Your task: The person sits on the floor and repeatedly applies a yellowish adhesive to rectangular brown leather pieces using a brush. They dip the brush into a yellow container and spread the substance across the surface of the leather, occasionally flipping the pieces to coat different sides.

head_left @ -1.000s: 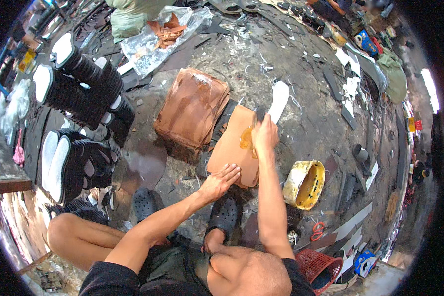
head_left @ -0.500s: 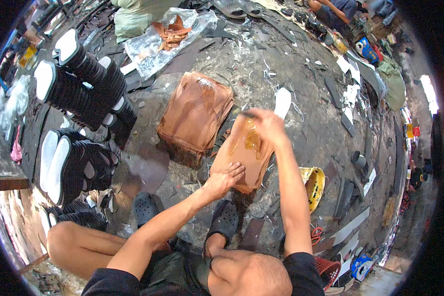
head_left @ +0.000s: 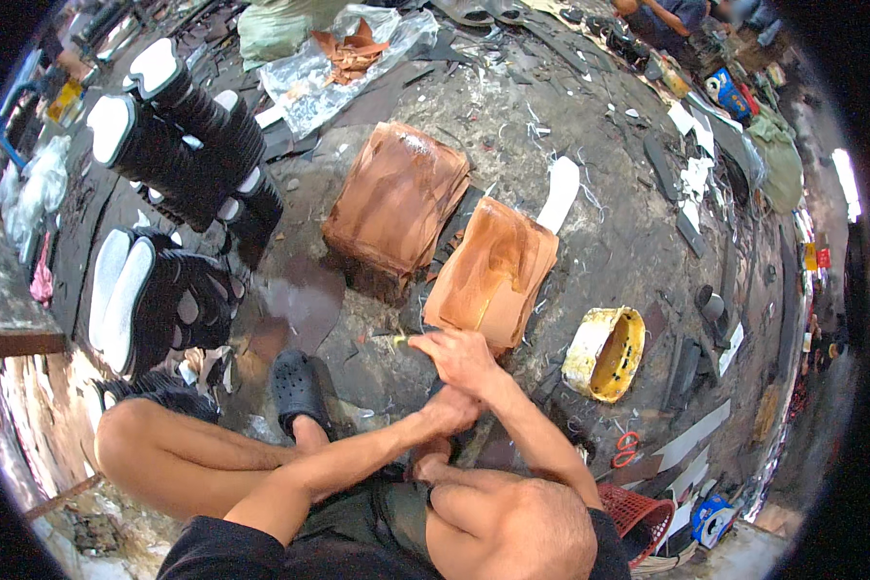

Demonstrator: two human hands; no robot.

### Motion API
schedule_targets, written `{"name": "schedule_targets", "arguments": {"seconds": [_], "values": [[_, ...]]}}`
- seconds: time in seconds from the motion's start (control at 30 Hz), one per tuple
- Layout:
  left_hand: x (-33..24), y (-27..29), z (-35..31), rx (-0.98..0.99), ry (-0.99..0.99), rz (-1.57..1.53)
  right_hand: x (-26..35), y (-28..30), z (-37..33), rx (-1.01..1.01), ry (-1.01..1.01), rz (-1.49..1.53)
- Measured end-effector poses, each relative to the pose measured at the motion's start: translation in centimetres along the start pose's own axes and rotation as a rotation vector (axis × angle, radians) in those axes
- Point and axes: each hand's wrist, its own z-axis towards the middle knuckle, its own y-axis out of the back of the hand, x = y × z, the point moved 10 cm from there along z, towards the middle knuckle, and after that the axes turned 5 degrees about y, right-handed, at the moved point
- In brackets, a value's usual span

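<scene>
Several brown sheets [head_left: 498, 266] beside right hand [head_left: 466, 361]

Draws left hand [head_left: 452, 410] off tan sheet [head_left: 503, 316]; swings right hand [head_left: 464, 358] from one o'clock to six; spreads amber liquid [head_left: 506, 256] wider.

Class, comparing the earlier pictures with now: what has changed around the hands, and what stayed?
The left hand has lifted off the top brown sheet and drawn back toward the body. The right hand has moved from the sheet's far part to its near edge. The amber liquid covers more of the sheet. The other brown stack and the yellow-stained tub stayed put.
</scene>
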Motion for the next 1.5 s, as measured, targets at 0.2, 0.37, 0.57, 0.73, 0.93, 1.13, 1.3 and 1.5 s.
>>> {"name": "schedule_targets", "arguments": {"seconds": [0.2, 0.37, 0.57, 0.73, 0.93, 1.13, 1.3, 1.5], "values": [[-5.0, 8.6, 4.5, -0.358, -0.245, 0.363, -8.0, 18.2, -2.8, -0.551, -0.32, 0.266], [-2.6, 7.2, 5.8, -0.263, -0.199, 0.502, -18.5, 13.0, -0.9, -0.263, -0.146, 0.203], [-1.9, 7.1, 5.3, -0.219, -0.214, 0.518, -24.1, 10.6, 4.3, 0.035, -0.082, -0.051], [-2.0, 8.1, 4.9, -0.23, -0.216, 0.461, -25.2, 12.7, -1.0, 0.121, -0.462, -0.109], [-1.8, 9.2, 5.9, -0.149, -0.241, 0.403, -20.0, 8.5, -10.2, 0.128, -0.676, 0.084], [-2.8, 8.7, 6.3, -0.217, -0.236, 0.43, -19.6, 12.8, -9.6, -0.293, -0.74, -0.038], [-2.6, 9.4, 5.1, -0.276, -0.145, 0.34, -20.5, 11.7, -9.3, -0.21, -0.962, -0.159], [1.4, 16.2, 1.7, -0.925, 0.358, -0.051, -24.2, 13.8, -3.9, -0.138, -0.706, -0.198]]}}
